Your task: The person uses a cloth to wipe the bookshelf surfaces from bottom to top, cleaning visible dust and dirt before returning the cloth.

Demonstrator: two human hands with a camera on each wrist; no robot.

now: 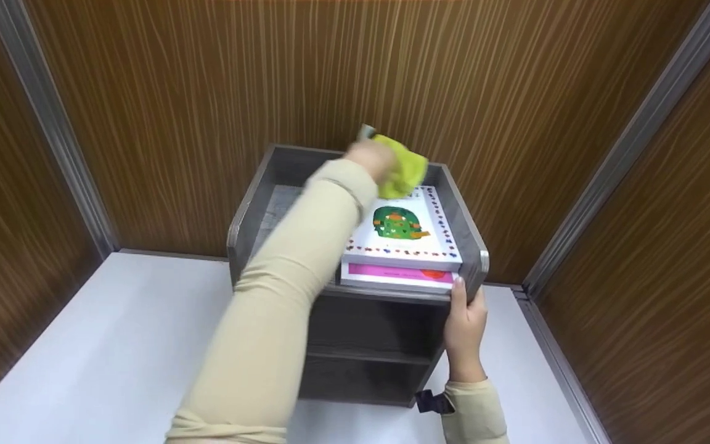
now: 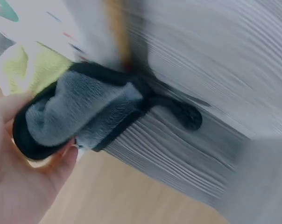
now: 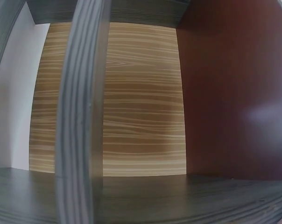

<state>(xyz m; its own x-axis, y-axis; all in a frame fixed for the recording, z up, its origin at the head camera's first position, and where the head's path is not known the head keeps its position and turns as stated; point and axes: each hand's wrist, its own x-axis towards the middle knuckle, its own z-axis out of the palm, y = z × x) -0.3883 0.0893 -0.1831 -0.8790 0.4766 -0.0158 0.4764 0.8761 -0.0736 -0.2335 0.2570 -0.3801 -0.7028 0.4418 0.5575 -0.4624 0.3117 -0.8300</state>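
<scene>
My left hand [image 1: 372, 159] pinches a cleaning cloth [image 1: 409, 171] above the back of a small dark grey shelf unit [image 1: 247, 216]. In the left wrist view the cloth [image 2: 80, 105] shows a grey side with black trim and a black loop [image 2: 190, 115], plus a yellow-green part. Below it lies a white book [image 1: 398, 246] with a green picture and a patterned border, stacked on a book with a pink cover [image 1: 386, 273]. My right hand [image 1: 467, 327] grips the unit's front right edge, thumb up beside the lower book.
The unit stands on a white surface [image 1: 145, 308] against a wood-grain back wall [image 1: 207, 92], with side walls left and right. Under its top are open compartments, split by a grey shelf board [image 3: 80, 112]; wood grain shows through behind.
</scene>
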